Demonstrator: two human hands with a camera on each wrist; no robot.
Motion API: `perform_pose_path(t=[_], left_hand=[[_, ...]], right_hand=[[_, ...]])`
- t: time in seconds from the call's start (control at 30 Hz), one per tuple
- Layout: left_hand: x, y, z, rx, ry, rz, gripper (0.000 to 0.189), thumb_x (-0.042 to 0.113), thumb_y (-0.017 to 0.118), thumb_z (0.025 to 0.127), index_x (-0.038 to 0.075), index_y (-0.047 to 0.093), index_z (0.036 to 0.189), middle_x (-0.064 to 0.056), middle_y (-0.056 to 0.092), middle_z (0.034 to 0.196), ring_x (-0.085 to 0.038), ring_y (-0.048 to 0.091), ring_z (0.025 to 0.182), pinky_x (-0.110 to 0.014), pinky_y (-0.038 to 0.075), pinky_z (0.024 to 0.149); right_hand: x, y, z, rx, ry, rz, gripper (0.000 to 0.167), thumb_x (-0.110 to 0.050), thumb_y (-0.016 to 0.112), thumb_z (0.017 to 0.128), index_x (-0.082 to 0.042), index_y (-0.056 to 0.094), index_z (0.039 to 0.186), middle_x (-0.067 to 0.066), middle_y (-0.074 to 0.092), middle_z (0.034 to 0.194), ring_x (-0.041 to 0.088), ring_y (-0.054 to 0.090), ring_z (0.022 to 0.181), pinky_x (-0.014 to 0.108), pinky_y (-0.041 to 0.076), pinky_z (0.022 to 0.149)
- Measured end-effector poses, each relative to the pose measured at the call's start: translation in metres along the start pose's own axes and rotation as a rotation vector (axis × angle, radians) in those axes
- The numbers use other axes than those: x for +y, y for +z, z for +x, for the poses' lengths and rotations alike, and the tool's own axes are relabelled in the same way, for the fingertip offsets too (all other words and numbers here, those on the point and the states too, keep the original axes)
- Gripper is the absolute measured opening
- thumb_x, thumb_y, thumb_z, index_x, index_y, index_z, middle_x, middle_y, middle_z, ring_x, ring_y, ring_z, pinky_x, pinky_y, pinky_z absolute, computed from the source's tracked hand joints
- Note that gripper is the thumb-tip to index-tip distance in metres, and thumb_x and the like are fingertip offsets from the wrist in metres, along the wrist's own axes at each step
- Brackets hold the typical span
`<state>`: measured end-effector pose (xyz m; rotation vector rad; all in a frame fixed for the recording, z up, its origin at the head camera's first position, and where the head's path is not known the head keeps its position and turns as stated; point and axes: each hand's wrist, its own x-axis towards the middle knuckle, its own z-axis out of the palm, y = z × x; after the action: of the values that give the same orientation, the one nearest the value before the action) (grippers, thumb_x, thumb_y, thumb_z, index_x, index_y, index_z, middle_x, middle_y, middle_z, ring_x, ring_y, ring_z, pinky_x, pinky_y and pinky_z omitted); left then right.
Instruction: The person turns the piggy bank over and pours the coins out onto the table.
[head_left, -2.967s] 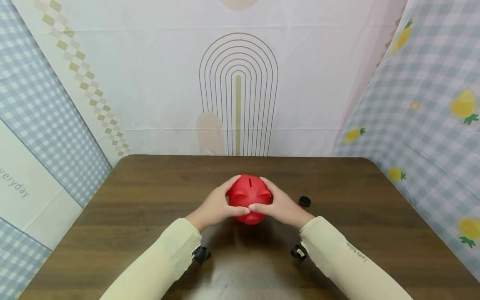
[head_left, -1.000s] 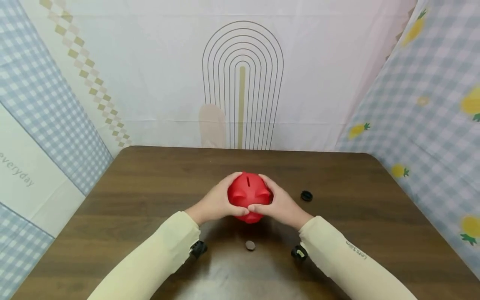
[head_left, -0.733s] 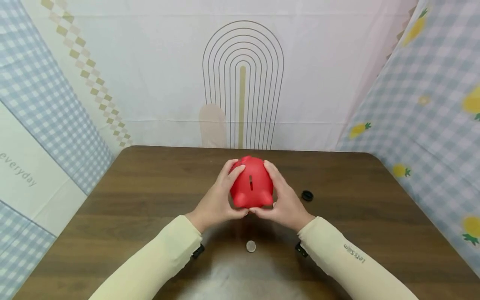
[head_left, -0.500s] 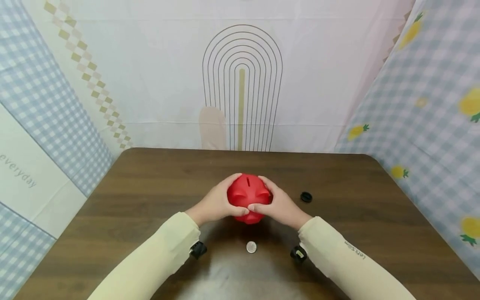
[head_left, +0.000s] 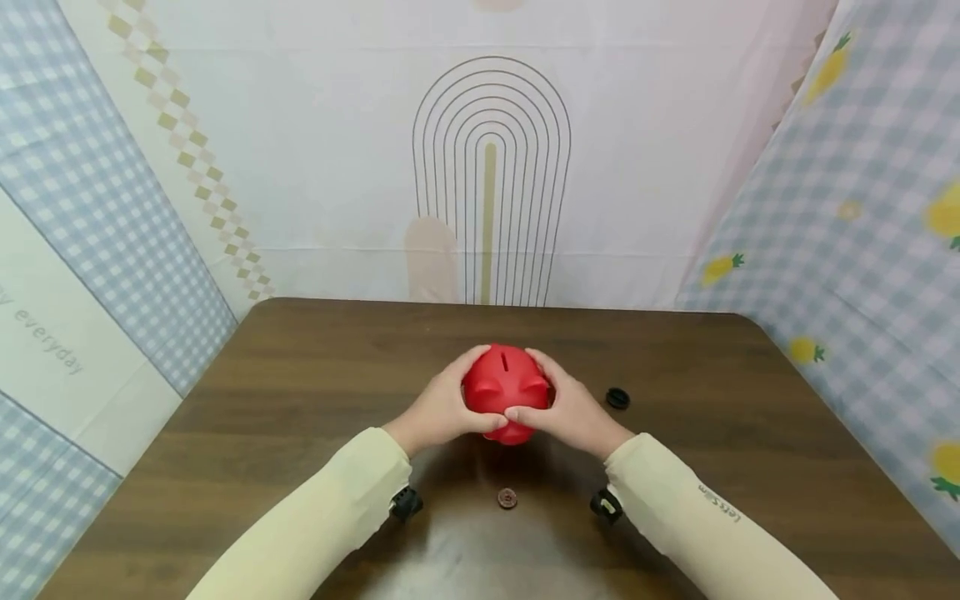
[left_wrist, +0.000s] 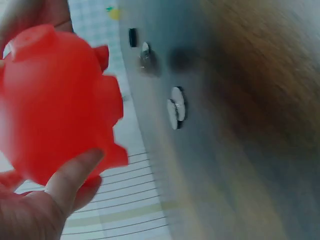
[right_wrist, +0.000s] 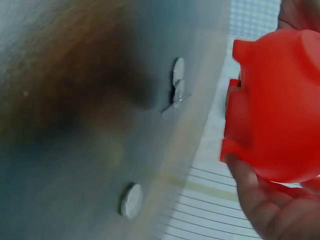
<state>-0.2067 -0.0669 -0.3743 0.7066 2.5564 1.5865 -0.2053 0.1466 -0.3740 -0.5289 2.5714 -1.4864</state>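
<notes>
A red piggy bank (head_left: pixel 506 385) is held off the table between both hands, its coin slot visible on top in the head view. My left hand (head_left: pixel 442 407) grips its left side and my right hand (head_left: pixel 577 412) its right side, with the thumbs close together at the near side. Both wrist views show the piggy bank's stubby feet above the tabletop. A coin (head_left: pixel 507 498) is on the near side of the piggy bank. Overlapping coins (left_wrist: pixel 176 107) appear below it in the left wrist view, and another coin (right_wrist: pixel 131 201) in the right wrist view.
A small round black stopper (head_left: pixel 617 398) lies on the brown wooden table (head_left: pixel 315 375), right of the hands. A patterned white cloth (head_left: pixel 315 150) hangs behind the table, and checked cloth (head_left: pixel 825 250) hangs on the right.
A coin has appeared near the piggy bank since the earliest frame. The piggy bank rose and tipped about 0.7 s ago, then came back down. Both hands kept their grip.
</notes>
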Motion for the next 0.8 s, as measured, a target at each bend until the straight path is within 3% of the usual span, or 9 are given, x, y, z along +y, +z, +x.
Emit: perform_pose_path(t=[0.2, 0.27, 0.37, 0.43, 0.5, 0.6, 0.63, 0.7, 0.8], left_hand=[[0.002, -0.003, -0.004, 0.086, 0.275, 0.115, 0.095, 0.013, 0.086, 0.067, 0.014, 0.033, 0.146, -0.004, 0.032, 0.147, -0.024, 0.044, 0.125, -0.036, 0.055, 0.085], [0.003, -0.003, -0.004, 0.079, 0.239, 0.126, 0.092, 0.015, 0.084, 0.069, 0.013, 0.034, 0.146, -0.006, 0.036, 0.145, -0.025, 0.047, 0.122, -0.036, 0.055, 0.084], [0.003, -0.003, -0.003, 0.012, 0.067, 0.088, 0.085, 0.02, 0.081, 0.072, 0.014, 0.037, 0.144, -0.005, 0.048, 0.134, -0.023, 0.053, 0.112, -0.034, 0.056, 0.081], [0.003, -0.003, -0.003, -0.012, -0.003, 0.073, 0.083, 0.021, 0.08, 0.073, 0.014, 0.037, 0.144, -0.004, 0.051, 0.13, -0.022, 0.054, 0.108, -0.034, 0.055, 0.079], [0.003, -0.003, -0.003, -0.006, 0.045, 0.083, 0.086, 0.019, 0.081, 0.072, 0.013, 0.036, 0.145, -0.006, 0.048, 0.135, -0.024, 0.053, 0.112, -0.035, 0.055, 0.082], [0.007, -0.004, -0.004, 0.051, 0.176, 0.138, 0.093, 0.017, 0.084, 0.07, 0.011, 0.033, 0.147, -0.008, 0.038, 0.144, -0.026, 0.049, 0.12, -0.038, 0.054, 0.087], [0.008, -0.004, -0.003, 0.057, 0.178, 0.149, 0.093, 0.018, 0.084, 0.07, 0.011, 0.033, 0.147, -0.008, 0.038, 0.143, -0.025, 0.049, 0.119, -0.037, 0.054, 0.086], [0.011, -0.005, -0.003, 0.036, 0.114, 0.139, 0.09, 0.021, 0.082, 0.071, 0.01, 0.035, 0.146, -0.009, 0.044, 0.14, -0.025, 0.051, 0.116, -0.037, 0.055, 0.085], [0.012, -0.006, -0.002, -0.028, -0.018, 0.096, 0.085, 0.024, 0.08, 0.073, 0.009, 0.037, 0.145, -0.008, 0.053, 0.13, -0.024, 0.056, 0.108, -0.035, 0.055, 0.081]], right_hand=[[-0.001, 0.001, -0.002, 0.106, -0.293, -0.082, 0.098, -0.024, 0.084, 0.072, -0.02, 0.026, 0.151, 0.004, 0.046, 0.138, 0.025, 0.051, 0.117, 0.037, 0.057, 0.079], [-0.001, 0.002, -0.001, 0.1, -0.273, -0.088, 0.096, -0.024, 0.083, 0.073, -0.018, 0.027, 0.15, 0.005, 0.047, 0.137, 0.026, 0.052, 0.117, 0.039, 0.057, 0.08], [0.0, 0.004, -0.001, 0.029, -0.098, -0.038, 0.087, -0.033, 0.079, 0.077, -0.017, 0.031, 0.149, 0.007, 0.051, 0.134, 0.027, 0.053, 0.115, 0.04, 0.056, 0.081], [0.0, 0.005, -0.001, 0.001, -0.014, -0.011, 0.084, -0.036, 0.077, 0.079, -0.018, 0.032, 0.148, 0.007, 0.052, 0.132, 0.028, 0.054, 0.113, 0.039, 0.056, 0.081], [0.001, 0.005, -0.002, 0.013, -0.046, -0.006, 0.087, -0.033, 0.079, 0.078, -0.019, 0.03, 0.149, 0.008, 0.051, 0.135, 0.029, 0.052, 0.116, 0.039, 0.056, 0.081], [0.0, 0.004, -0.004, 0.086, -0.186, -0.047, 0.095, -0.025, 0.082, 0.075, -0.018, 0.027, 0.151, 0.009, 0.048, 0.138, 0.03, 0.052, 0.117, 0.041, 0.056, 0.081], [-0.001, 0.003, -0.004, 0.099, -0.202, -0.058, 0.094, -0.025, 0.081, 0.075, -0.017, 0.027, 0.151, 0.009, 0.049, 0.137, 0.029, 0.053, 0.116, 0.04, 0.056, 0.081], [-0.002, 0.003, -0.004, 0.075, -0.164, -0.051, 0.088, -0.029, 0.079, 0.078, -0.016, 0.03, 0.15, 0.009, 0.05, 0.136, 0.029, 0.053, 0.115, 0.04, 0.056, 0.082], [-0.001, 0.004, -0.004, 0.017, -0.029, -0.009, 0.079, -0.035, 0.074, 0.082, -0.017, 0.034, 0.148, 0.008, 0.054, 0.132, 0.028, 0.054, 0.113, 0.039, 0.056, 0.082]])
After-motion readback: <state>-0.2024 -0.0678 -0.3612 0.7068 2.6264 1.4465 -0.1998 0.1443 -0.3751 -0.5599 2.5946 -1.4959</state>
